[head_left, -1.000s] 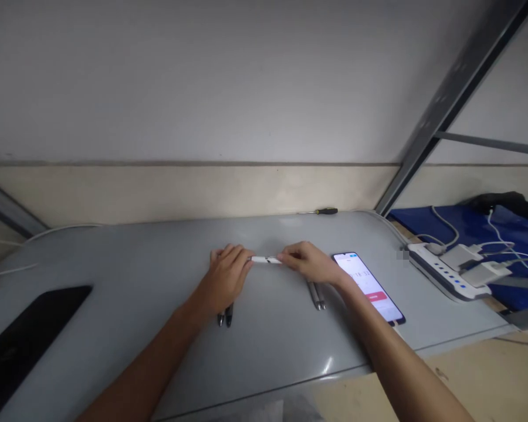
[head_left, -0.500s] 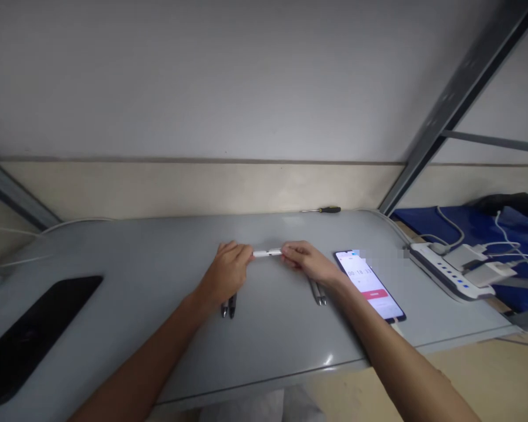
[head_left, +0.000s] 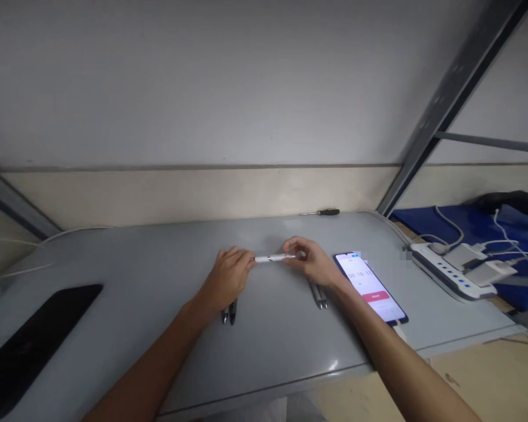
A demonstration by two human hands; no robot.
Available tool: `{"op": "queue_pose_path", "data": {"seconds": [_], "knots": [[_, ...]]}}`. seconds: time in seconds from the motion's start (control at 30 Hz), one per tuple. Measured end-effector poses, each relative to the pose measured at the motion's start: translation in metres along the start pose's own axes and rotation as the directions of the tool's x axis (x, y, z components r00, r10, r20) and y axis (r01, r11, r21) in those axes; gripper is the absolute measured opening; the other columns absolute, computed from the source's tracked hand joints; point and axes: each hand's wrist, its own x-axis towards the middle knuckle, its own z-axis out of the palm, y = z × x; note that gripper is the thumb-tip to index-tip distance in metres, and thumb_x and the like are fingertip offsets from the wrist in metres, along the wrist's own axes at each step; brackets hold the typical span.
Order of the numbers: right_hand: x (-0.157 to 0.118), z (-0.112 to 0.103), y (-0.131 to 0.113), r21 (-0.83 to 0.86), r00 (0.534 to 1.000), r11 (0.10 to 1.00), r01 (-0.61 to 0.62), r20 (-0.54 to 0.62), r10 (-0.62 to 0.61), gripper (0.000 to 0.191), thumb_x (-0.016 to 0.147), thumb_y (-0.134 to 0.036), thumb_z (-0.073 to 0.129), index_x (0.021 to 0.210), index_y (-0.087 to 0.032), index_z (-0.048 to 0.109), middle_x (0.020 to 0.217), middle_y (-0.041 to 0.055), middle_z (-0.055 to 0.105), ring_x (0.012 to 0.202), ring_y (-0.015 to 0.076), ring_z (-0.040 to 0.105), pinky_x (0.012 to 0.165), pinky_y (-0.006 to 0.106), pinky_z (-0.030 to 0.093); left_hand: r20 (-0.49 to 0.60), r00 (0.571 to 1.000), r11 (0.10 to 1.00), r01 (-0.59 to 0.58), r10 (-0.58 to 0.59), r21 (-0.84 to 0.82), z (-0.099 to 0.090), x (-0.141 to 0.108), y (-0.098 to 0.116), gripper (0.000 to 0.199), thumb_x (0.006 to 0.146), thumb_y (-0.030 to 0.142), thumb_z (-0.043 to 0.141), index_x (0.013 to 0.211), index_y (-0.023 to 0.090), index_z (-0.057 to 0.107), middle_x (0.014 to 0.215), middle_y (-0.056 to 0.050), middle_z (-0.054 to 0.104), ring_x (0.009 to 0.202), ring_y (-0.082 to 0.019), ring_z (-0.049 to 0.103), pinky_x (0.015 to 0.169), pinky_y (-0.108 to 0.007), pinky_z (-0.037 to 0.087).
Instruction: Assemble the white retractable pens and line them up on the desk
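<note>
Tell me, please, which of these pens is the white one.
The white pen is gripped by the left hand, its other end at the right hand; the four pens lying nearby are darker.

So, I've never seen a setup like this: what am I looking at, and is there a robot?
No robot here: these are a person's two bare hands, seen from a camera worn on the head. The left hand grips one end of a slim white pen; the right hand curls around its other end, though how firmly I cannot tell. On the smooth grey tabletop lie two grey pens, a lit black-edged smartphone, a yellow-and-black screwdriver and a flat black object.
</note>
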Motion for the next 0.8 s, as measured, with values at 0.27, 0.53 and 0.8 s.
{"op": "queue_pose_path", "data": {"seconds": [0.27, 0.53, 0.8], "knots": [[-0.0029, 0.002, -0.0011, 0.022, 1.0, 1.0, -0.02, -0.004, 0.02, 0.021, 0.077, -0.03, 0.068, 0.094, -0.018, 0.064, 0.088, 0.003, 0.062, 0.077, 0.0148, 0.054, 0.069, 0.027, 0.042, 0.006, 1.0, 1.0, 0.019, -0.019, 0.014, 0.0009, -0.0003, 0.0014, 0.028, 0.101, 0.026, 0.031, 0.092, 0.019, 0.056, 0.086, -0.003, 0.064, 0.083, -0.02, 0.052, 0.075, -0.034, 0.033], [-0.0019, 0.0044, 0.0005, -0.002, 1.0, 1.0, -0.015, 0.008, 0.015, 0.013, 0.08, -0.026, 0.063, 0.089, -0.017, 0.064, 0.084, 0.0034, 0.063, 0.075, 0.0147, 0.055, 0.066, 0.026, 0.042, 0.027, 0.999, 0.999, 0.041, -0.04, -0.024, 0.0019, -0.0007, 0.0013, 0.028, 0.101, 0.027, 0.031, 0.092, 0.019, 0.057, 0.086, -0.003, 0.064, 0.083, -0.02, 0.052, 0.075, -0.034, 0.033], [-0.0031, 0.0083, 0.0028, 0.027, 0.999, 0.999, -0.027, 0.021, 0.026, 0.014, 0.08, -0.029, 0.064, 0.088, -0.017, 0.065, 0.085, 0.0047, 0.065, 0.077, 0.0157, 0.058, 0.066, 0.027, 0.044, 0.019, 0.998, 0.994, 0.064, -0.062, -0.086, 0.0034, -0.0003, 0.0027, 0.028, 0.1, 0.029, 0.031, 0.094, 0.02, 0.057, 0.087, -0.003, 0.064, 0.084, -0.019, 0.053, 0.076, -0.034, 0.035]]}}
